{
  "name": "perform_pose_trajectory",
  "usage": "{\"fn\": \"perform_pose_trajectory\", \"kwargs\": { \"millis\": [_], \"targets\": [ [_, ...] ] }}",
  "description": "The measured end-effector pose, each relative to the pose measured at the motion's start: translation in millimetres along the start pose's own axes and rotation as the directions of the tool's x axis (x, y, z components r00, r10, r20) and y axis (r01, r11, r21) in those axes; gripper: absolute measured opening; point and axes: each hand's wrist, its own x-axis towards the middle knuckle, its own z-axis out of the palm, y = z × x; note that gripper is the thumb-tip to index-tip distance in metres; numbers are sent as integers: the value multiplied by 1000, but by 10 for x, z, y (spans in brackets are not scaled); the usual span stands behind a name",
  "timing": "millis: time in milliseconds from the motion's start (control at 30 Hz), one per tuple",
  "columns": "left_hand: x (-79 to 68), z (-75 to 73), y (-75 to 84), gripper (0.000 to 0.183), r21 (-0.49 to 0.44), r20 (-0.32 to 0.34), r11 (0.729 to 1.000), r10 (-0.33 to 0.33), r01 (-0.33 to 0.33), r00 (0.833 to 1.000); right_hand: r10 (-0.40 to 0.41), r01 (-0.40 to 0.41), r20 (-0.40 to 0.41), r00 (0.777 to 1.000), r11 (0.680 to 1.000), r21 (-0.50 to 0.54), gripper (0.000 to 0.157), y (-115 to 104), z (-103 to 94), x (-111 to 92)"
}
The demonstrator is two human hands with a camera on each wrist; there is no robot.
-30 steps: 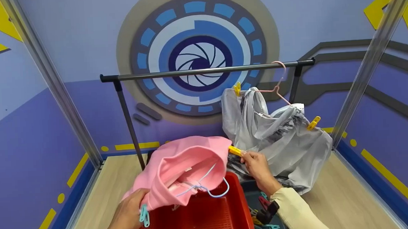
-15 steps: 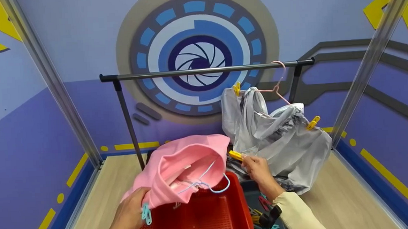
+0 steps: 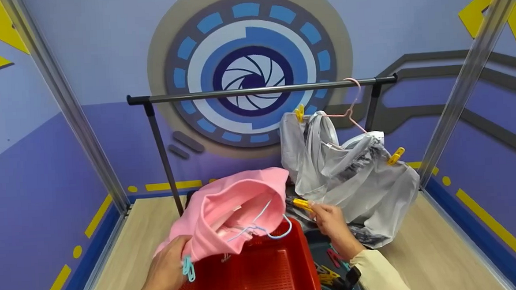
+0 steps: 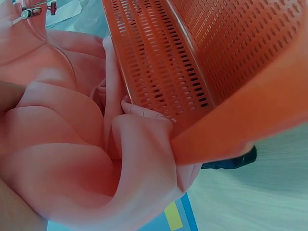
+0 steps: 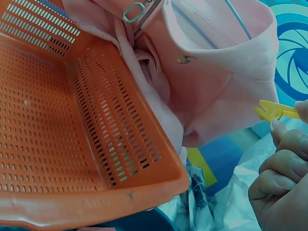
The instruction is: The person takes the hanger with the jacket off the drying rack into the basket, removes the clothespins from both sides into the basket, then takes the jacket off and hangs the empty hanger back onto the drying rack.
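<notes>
My left hand [image 3: 166,265] grips the lower left corner of a pink garment [image 3: 229,188], beside a teal clothespin [image 3: 188,269] clipped there. Inside the garment's wide opening is a light blue hanger [image 3: 281,235], its hook sticking out toward the right. A zipper and a metal toggle [image 5: 183,59] show on the cloth in the right wrist view. My right hand [image 3: 333,225] pinches a yellow clothespin [image 3: 302,204] between thumb and forefinger, just right of the garment and apart from it. In the left wrist view, folds of pink cloth hide most of my left hand.
The garment lies partly over a red perforated basket [image 3: 310,266]. Right of that, a dark bin [image 3: 312,239] contains several coloured clothespins [image 3: 328,274]. Behind, a grey garment [image 3: 353,193] hangs by a pink hanger [image 3: 350,111] on a metal rail [image 3: 237,92], with yellow clothespins at its corners.
My right hand has drawn the yellow clothespin away from the garment's right corner, slightly down and right. The garment's right side has shifted slightly left; my left hand keeps its grip.
</notes>
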Motion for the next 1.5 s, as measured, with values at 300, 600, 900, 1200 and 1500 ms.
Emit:
{"fn": "perform_pose_trajectory", "kwargs": {
  "millis": [300, 600, 900, 1200, 1500],
  "targets": [
    [12, 44, 5, 35, -8, -99, 999, 49, -50, 994, 27, -27, -8, 1000, 999, 28, 47, 78, -32, -27],
    [34, 55, 26, 39, -4, -104, 999, 39, -39, 994, 62, -62, -7, 998, 998, 33, 46, 159, -94, -68],
    [63, 53, 59, 39, -10, -102, 999, 30, -31, 994, 40, -40, 7, 999, 999, -11, 50, 286, -199, -103],
    [81, 51, 78, 40, -12, -88, 1000, 15, -17, 996, 97, -99, -15, 995, 984, -151, 52, 406, -288, -124],
    [109, 42, 116, 36, -10, -64, 1000, -15, 14, 998, 141, -147, -45, 989, 925, -349, 47, 500, -331, -125]
  ]
}}
